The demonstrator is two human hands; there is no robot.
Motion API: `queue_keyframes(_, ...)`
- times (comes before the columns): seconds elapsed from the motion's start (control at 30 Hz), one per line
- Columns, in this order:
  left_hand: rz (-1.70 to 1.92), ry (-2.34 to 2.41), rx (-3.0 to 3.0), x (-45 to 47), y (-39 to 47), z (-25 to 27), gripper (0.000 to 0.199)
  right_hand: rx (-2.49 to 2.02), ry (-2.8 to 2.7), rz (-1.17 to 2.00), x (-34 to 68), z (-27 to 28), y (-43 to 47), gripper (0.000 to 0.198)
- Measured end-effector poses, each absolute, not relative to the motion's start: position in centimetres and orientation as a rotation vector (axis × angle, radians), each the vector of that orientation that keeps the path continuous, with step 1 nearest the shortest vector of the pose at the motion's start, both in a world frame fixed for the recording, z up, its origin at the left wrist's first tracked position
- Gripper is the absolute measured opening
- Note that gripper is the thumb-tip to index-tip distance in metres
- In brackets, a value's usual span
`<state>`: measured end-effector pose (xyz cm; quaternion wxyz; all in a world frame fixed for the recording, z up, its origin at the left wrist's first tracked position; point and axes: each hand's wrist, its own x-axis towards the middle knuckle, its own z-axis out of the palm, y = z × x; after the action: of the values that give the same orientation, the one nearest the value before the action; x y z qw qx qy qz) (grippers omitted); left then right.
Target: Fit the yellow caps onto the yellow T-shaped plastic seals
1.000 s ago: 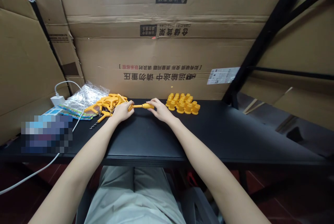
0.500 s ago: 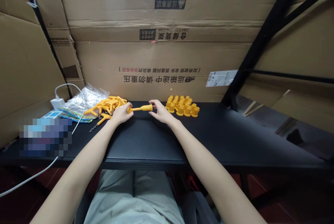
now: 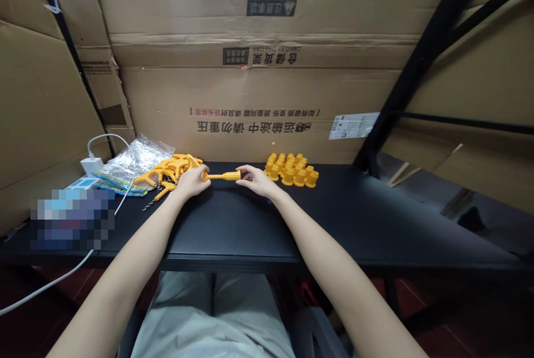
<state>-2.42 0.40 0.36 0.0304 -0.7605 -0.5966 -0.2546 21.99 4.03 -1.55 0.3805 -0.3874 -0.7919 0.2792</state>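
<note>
My left hand is closed round the handle end of a yellow corkscrew, whose ridged shaft points right, level above the table. A yellow bell-shaped sleeve sits over the corkscrew's far end, hiding the metal spiral. My right hand pinches the sleeve's wide rim between thumb and fingers. Close by my left hand lies a pile of yellow corkscrews, several with bare metal spirals. Behind my right hand, yellow sleeves stand upright in rows.
On the black table, a clear plastic bag, a white charger with its cable and a blurred-out item lie at the left. Cardboard walls the back; a black metal post rises at the right.
My right hand has shifted slightly left along with the sleeve, and less of the corkscrew's ridged shaft shows. My left hand has barely moved.
</note>
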Motion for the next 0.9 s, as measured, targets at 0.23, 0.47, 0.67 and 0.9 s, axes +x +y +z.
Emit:
queue_keyframes(0.23,-0.797,-1.829,-2.323,-2.8,0.5,0.4,0.028,-1.007,-2.008,0.703,21.8,-1.4,3.9,0.036)
queue_keyframes(0.47,-0.817,-1.787,-2.294,-2.4,0.2,0.6,0.029,-0.957,-1.858,0.967,21.2,-1.0,3.8,0.028)
queue_keyframes(0.67,-0.784,-1.803,-2.283,-2.3,0.3,0.6,0.029,-0.956,-1.798,1.084,21.3,-0.8,3.5,0.030)
queue_keyframes(0.9,-0.815,-1.752,-2.271,-2.1,0.0,0.8,0.028,-0.817,-1.848,1.134,22.1,0.0,3.0,0.046)
